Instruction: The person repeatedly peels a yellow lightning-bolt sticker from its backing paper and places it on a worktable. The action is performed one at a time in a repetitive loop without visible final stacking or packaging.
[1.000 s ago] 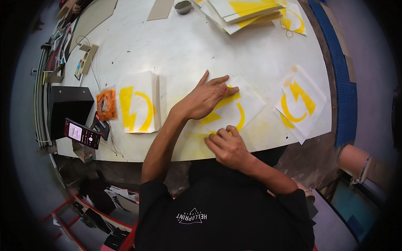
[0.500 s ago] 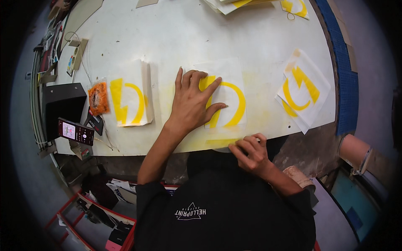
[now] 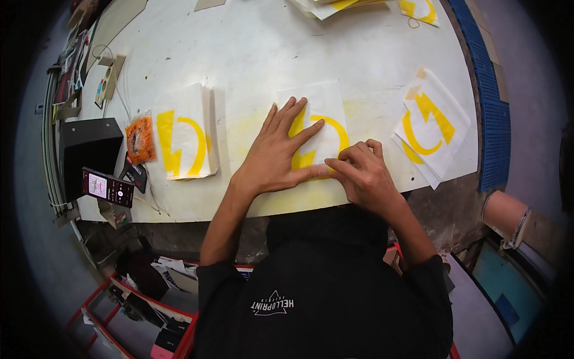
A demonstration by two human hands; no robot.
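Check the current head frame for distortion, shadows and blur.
Head view: edges of the white table bow and frame corners go black; same view, faint shadow right of the left paper stack; same view, left hand and right hand show no obvious motion blur.

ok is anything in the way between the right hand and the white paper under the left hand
Nothing visible stands between them: the right hand is at the lower right corner of the white paper, while the left hand lies spread across its left side.
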